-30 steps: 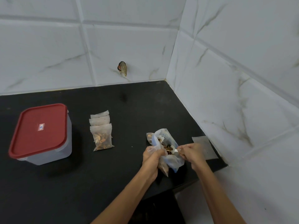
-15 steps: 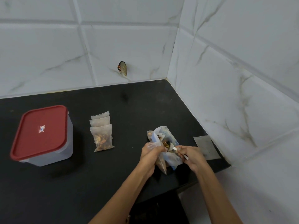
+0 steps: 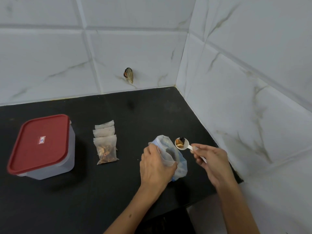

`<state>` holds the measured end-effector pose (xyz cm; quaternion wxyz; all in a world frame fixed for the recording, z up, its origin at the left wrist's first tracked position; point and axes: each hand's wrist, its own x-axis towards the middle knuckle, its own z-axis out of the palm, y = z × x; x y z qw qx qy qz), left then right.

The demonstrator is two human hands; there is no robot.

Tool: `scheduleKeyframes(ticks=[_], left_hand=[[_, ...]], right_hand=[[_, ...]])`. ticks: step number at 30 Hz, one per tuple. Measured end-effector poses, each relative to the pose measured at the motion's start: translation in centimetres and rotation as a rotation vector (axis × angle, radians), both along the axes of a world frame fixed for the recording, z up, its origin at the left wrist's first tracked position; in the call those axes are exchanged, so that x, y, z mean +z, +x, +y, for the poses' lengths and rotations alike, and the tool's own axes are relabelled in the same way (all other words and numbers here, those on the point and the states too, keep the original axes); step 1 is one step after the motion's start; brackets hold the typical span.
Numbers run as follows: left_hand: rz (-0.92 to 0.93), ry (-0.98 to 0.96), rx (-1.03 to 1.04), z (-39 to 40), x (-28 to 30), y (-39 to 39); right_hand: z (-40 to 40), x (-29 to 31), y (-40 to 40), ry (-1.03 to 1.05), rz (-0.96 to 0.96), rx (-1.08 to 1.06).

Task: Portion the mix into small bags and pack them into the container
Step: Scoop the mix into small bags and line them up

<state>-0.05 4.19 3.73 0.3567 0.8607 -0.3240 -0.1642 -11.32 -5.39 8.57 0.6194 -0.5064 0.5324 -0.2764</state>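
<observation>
On the counter (image 3: 84,200) at far left, your lidded container (image 3: 41,146) waits beside filled small bags (image 3: 105,142); your left hand (image 3: 156,168) curls its fingers round the mix bag (image 3: 170,154), steadying it, while right hand (image 3: 212,161) fingers pinch a loaded spoon (image 3: 182,144) just beside.

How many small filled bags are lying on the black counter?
3 small translucent bags, overlapping in a row right of the red-lidded plastic container: front, middle, back. More may be hidden underneath.
</observation>
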Motion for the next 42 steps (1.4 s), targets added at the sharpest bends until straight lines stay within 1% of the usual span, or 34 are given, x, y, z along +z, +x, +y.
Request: scheduleKeyframes(ticks=[3, 4, 5, 7, 10, 14, 15, 16, 18, 19, 21, 24, 27, 29, 33, 36, 38, 39, 40, 42], left_hand=[[-0.103, -0.033, 0.010, -0.1, 0.6, 0.3], [-0.089, -0.063, 0.012, -0.1, 1.0, 0.5], [-0.038, -0.099, 0.008, -0.1, 1.5, 0.6], [0.112, -0.147, -0.009, -0.2, 2.1, 0.8], [0.224, -0.208, -0.026, -0.2, 2.4, 1.2], [0.290, -0.294, -0.033, 0.0, 2.4, 1.8], [0.295, -0.315, -0.029, 0.0, 2.4, 1.9], [0.297, -0.340, -0.027, 0.0, 2.3, 2.0], [0.303, -0.381, -0.026, 0.1, 2.1, 2.1], [0.310, -0.391, -0.028, 0.2, 2.2, 2.2], [0.312, -0.402, -0.043, 0.3, 2.2, 2.4], [0.293, -0.421, -0.077, 0.5, 2.1, 2.6], [0.291, -0.427, -0.087, 0.6, 1.8, 2.8], [0.294, -0.432, -0.095, 0.6, 1.8, 2.9], [0.311, -0.440, -0.106, 0.7, 2.0, 3.2], [0.297, -0.421, -0.103, 0.8, 2.1, 3.7], [0.281, -0.411, -0.090, 1.0, 2.1, 3.9], [0.283, -0.402, -0.079, 1.2, 2.1, 4.0], [0.289, -0.395, -0.067, 1.3, 2.1, 4.1], [0.305, -0.389, -0.046, 1.3, 2.1, 4.4]], right_hand=[[1.3, 1.3, 0.6, -0.045, -0.031, 0.069], [1.7, 1.4, 0.9, -0.078, -0.025, 0.093], [2.2, 1.5, 1.2, -0.123, -0.016, 0.111], [3.3, 1.4, 1.5, -0.343, 0.079, 0.163], [4.6, 0.2, 2.0, -0.799, 0.214, 0.242], [4.4, -1.3, 3.6, -0.995, 0.412, 0.319], [4.2, -1.0, 3.8, -1.058, 0.376, 0.359], [4.4, -0.5, 3.9, -1.113, 0.290, 0.361], [4.6, -0.9, 3.4, -1.277, 0.144, 0.308], [4.6, -1.0, 3.2, -1.305, 0.127, 0.275], [4.6, -1.2, 3.1, -1.340, 0.174, 0.295], [4.0, -1.1, 3.0, -1.362, 0.248, 0.340], [4.0, -1.1, 3.0, -1.391, 0.223, 0.326], [4.1, -1.0, 2.8, -1.364, 0.175, 0.326], [4.6, -0.1, 2.8, -1.185, 0.151, 0.281], [5.3, 0.9, 3.0, -0.902, 0.101, 0.122], [5.0, 0.7, 3.1, -0.698, 0.062, 0.034], [4.6, 0.2, 3.1, -0.635, 0.069, 0.003], [4.3, -0.5, 3.1, -0.597, 0.108, -0.009], [4.0, -2.8, 3.1, -0.554, 0.278, 0.002]])
